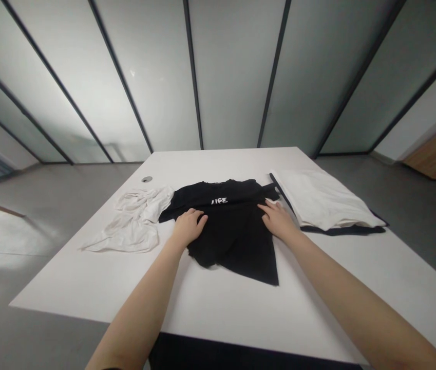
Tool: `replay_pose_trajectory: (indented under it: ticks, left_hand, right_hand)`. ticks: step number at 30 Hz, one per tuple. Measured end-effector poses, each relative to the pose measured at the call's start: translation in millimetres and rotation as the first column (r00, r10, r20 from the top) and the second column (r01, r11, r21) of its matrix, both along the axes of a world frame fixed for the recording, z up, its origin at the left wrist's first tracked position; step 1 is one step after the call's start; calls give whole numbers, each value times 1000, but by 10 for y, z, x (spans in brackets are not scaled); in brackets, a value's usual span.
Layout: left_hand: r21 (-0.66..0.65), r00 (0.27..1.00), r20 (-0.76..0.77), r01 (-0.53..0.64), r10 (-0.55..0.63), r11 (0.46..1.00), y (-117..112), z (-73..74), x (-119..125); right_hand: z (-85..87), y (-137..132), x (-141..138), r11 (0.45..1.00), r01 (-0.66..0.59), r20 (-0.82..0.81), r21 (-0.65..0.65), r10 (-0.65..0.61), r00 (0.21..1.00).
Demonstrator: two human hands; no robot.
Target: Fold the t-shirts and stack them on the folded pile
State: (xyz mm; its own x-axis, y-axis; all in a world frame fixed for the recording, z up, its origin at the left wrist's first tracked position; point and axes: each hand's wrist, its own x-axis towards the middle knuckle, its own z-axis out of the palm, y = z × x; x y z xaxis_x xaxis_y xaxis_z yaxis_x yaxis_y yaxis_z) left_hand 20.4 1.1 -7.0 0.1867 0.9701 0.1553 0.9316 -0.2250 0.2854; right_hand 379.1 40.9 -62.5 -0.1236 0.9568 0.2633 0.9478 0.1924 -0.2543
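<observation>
A black T-shirt with white lettering lies partly folded in the middle of the white table. My left hand rests on its left side, fingers curled and pressed onto the cloth. My right hand lies flat on the shirt's right edge with fingers stretched out. Neither hand lifts the cloth.
A crumpled white garment lies to the left of the black shirt. A stack of folded white cloth over a dark piece sits at the right. A small round grommet is set in the table's far left. Frosted glass panels stand behind.
</observation>
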Motion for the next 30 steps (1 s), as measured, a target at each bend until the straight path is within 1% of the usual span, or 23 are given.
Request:
replay_pose_trajectory:
  ticks: [3, 6, 8, 11, 13, 15, 17, 18, 19, 20, 22, 24, 25, 27, 28, 30]
  left_hand:
    - [-2, 998, 55, 36, -35, 999, 68, -50, -80]
    - [-33, 998, 60, 23, -21, 999, 155, -124, -183]
    - [-48, 999, 38, 9, -7, 999, 205, -173, -233]
    - [-28, 1000, 3, -21, 21, 999, 251, -222, -259]
    - [-2, 997, -22, -68, 67, 998, 257, -227, -249]
    - [53, 989, -36, -143, 145, 988, 241, -205, -233]
    - [126, 964, -30, -257, 262, 958, 206, -164, -223]
    - [159, 943, -26, -323, 331, 933, 184, -139, -223]
    - [183, 917, -24, -388, 399, 903, 162, -114, -227]
    - [196, 888, -28, -446, 459, 874, 142, -91, -235]
    - [201, 837, -48, -526, 544, 827, 112, -53, -265]
    - [184, 803, -66, -573, 592, 799, 103, -28, -308]
    - [163, 795, -69, -586, 602, 793, 106, -20, -332]
    - [85, 796, -53, -598, 603, 797, 118, -10, -376]
    - [36, 804, -35, -592, 593, 805, 127, -9, -394]
    - [-39, 831, 26, -555, 556, 831, 142, -13, -421]
  right_hand:
    - [-15, 49, 69, 998, 49, -37, 50, -47, 998]
    - [54, 66, 123, 994, 58, -92, 89, -50, 995]
    - [124, 51, 137, 995, 8, -146, 100, 6, 989]
    - [224, -10, 115, 993, -85, -195, 80, 99, 976]
    - [272, -65, 77, 989, -140, -199, 44, 146, 969]
    - [300, -115, 34, 973, -231, -238, 5, 226, 945]
    - [307, -141, 1, 946, -322, -326, -26, 297, 897]
    - [302, -142, -5, 939, -343, -373, -32, 308, 875]
    - [293, -133, -4, 940, -340, -415, -26, 299, 859]
    - [279, -115, 7, 951, -310, -454, -8, 272, 848]
    - [240, -60, 53, 982, -183, -547, 40, 175, 819]
    - [192, 7, 116, 997, -25, -661, 71, 65, 747]
    - [169, 37, 147, 997, 38, -708, 69, 22, 706]
    - [137, 78, 192, 993, 107, -766, 51, -30, 642]
    - [130, 87, 201, 992, 117, -776, 42, -42, 629]
    - [135, 83, 193, 993, 115, -770, 18, -60, 636]
